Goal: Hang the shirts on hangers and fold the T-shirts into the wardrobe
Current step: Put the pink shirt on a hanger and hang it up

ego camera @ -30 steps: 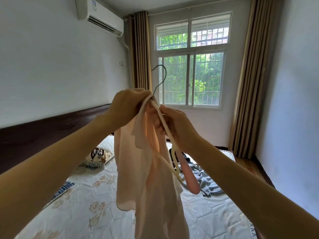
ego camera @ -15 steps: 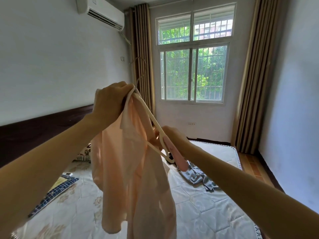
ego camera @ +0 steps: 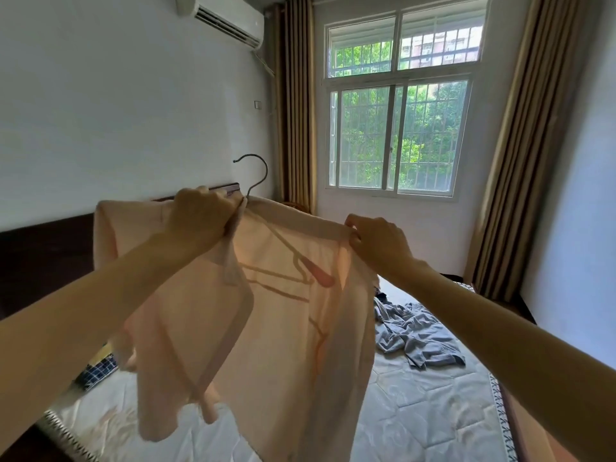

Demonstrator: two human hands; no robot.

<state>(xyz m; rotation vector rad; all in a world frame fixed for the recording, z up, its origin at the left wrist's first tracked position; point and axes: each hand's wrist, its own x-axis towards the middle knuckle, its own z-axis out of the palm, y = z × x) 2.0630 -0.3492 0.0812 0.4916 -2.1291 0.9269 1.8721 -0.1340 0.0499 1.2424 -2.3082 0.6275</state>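
A peach shirt (ego camera: 273,295) hangs in the air above the bed (ego camera: 416,395), its shoulder line now stretched level from side to side, with the hanger (ego camera: 283,248) inside it, hook pointing up. The left hand (ego camera: 200,215) grips shirt and hanger just below the hook, while the right hand (ego camera: 376,241) pinches the shirt's right shoulder edge. Half a second ago the shirt drooped bunched; the right hand has since pulled it wide.

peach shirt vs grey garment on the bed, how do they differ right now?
The peach shirt is held up in the air, partly on a hanger; the grey garment lies on the mattress.
The peach shirt is spread between the left hand and right hand; the grey garment is crumpled and untouched.
Light shows through the peach shirt; the grey garment looks opaque.
Both are unfolded.
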